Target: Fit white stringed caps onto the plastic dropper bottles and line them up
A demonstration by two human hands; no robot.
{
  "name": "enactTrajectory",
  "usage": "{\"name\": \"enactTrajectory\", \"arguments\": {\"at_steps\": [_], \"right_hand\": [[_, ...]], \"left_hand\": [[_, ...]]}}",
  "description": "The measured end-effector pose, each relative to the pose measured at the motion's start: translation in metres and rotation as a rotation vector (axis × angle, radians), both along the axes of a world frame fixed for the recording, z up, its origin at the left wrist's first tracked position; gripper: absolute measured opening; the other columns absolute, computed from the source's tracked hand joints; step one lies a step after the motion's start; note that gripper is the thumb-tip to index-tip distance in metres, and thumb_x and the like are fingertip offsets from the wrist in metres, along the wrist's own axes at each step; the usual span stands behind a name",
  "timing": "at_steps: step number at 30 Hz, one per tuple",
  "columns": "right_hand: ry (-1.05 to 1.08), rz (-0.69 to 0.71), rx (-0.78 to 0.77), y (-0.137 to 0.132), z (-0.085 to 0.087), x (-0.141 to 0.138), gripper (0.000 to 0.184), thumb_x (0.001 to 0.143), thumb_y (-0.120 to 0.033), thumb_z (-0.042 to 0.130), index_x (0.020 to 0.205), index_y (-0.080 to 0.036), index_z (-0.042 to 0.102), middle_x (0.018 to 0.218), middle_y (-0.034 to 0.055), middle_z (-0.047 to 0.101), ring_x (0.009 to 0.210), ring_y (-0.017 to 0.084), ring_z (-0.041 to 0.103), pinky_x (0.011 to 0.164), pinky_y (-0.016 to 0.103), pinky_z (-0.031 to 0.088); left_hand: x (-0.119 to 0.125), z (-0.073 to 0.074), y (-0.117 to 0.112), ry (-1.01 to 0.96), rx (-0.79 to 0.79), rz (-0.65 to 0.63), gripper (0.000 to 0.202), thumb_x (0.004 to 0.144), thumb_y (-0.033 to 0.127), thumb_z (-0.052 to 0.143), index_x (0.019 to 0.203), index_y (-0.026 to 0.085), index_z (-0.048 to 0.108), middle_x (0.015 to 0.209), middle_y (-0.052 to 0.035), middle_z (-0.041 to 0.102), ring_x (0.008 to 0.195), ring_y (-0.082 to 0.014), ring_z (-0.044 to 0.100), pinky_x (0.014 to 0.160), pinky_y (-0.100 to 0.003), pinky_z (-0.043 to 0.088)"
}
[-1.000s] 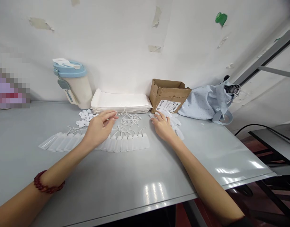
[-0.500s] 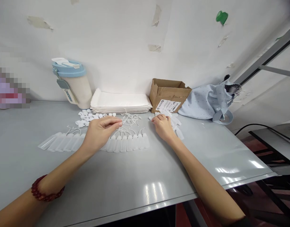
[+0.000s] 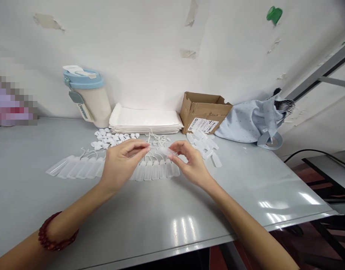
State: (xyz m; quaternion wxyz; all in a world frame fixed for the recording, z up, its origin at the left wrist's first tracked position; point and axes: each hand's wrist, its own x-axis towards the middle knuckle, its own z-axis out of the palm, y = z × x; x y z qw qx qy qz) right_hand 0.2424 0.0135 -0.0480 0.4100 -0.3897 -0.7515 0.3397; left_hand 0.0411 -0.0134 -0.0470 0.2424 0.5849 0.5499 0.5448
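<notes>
My left hand [image 3: 121,161] is closed in a pinch, with what looks like the end of a thin white cord [image 3: 150,145] between thumb and forefinger. Facing it, my right hand [image 3: 190,161] grips a small translucent plastic sleeve [image 3: 167,151] by its right end. Below both hands, a row of similar sleeves with white cords [image 3: 155,170] lies on the grey table; my left hand covers part of it. Loose white cords [image 3: 161,140] lie in a tangle just behind the fingertips. Several loose sleeves [image 3: 204,144] form a pile to the right of my right hand.
Small white caps [image 3: 106,138] are heaped at the back left, before a tumbler [image 3: 93,101] with a blue lid. A stack of white envelopes [image 3: 145,120], an open cardboard box [image 3: 204,112] and a light blue cloth bag [image 3: 242,122] stand along the wall.
My right hand has moved left from the loose pile, bringing a translucent sleeve close to my left fingertips. My left hand keeps its pinch. The view has shifted slightly.
</notes>
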Motion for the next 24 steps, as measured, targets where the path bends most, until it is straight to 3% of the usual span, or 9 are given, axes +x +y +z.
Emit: {"name": "enactTrajectory", "arguments": {"at_steps": [7, 12, 19, 24], "right_hand": [[0.065, 0.089, -0.18, -0.011, 0.002, -0.007, 0.018, 0.084, -0.024, 0.062, 0.1, -0.022, 0.053, 0.1, 0.0029, 0.061, 0.083, 0.015, 0.066, 0.074, 0.03, 0.053], [0.09, 0.094, -0.166, -0.011, -0.002, -0.008, 0.023, 0.084, -0.022, 0.063, 0.104, -0.021, 0.052, 0.099, 0.0029, 0.06, 0.079, 0.013, 0.066, 0.075, 0.031, 0.054], [0.047, 0.114, -0.046, -0.011, -0.007, -0.007, 0.045, 0.085, -0.021, 0.061, 0.129, -0.022, 0.052, 0.1, 0.0056, 0.063, 0.086, 0.015, 0.064, 0.077, 0.032, 0.056], [0.076, 0.151, -0.007, -0.012, -0.012, -0.009, 0.042, 0.088, -0.022, 0.058, 0.13, -0.023, 0.055, 0.102, 0.0066, 0.064, 0.086, 0.016, 0.065, 0.08, 0.035, 0.057]], "left_hand": [[0.006, 0.0, -0.006, 0.075, 0.035, -0.051, 0.011, 0.08, 0.027, 0.068, 0.086, 0.02, 0.073, 0.089, -0.0006, 0.072, 0.083, -0.0172, 0.068, 0.082, -0.029, 0.059], [0.009, 0.003, -0.009, 0.139, 0.1, -0.13, 0.012, 0.082, 0.025, 0.064, 0.088, 0.018, 0.072, 0.092, -0.0024, 0.072, 0.083, -0.0166, 0.068, 0.079, -0.029, 0.06], [0.008, -0.002, -0.011, 0.188, 0.147, -0.16, 0.013, 0.084, 0.022, 0.063, 0.091, 0.018, 0.073, 0.096, -0.0038, 0.073, 0.088, -0.0164, 0.068, 0.08, -0.026, 0.058], [0.009, -0.005, -0.012, 0.27, 0.263, -0.164, 0.017, 0.085, 0.017, 0.061, 0.096, 0.018, 0.073, 0.102, -0.0052, 0.073, 0.095, -0.0172, 0.068, 0.088, -0.029, 0.056]]}}
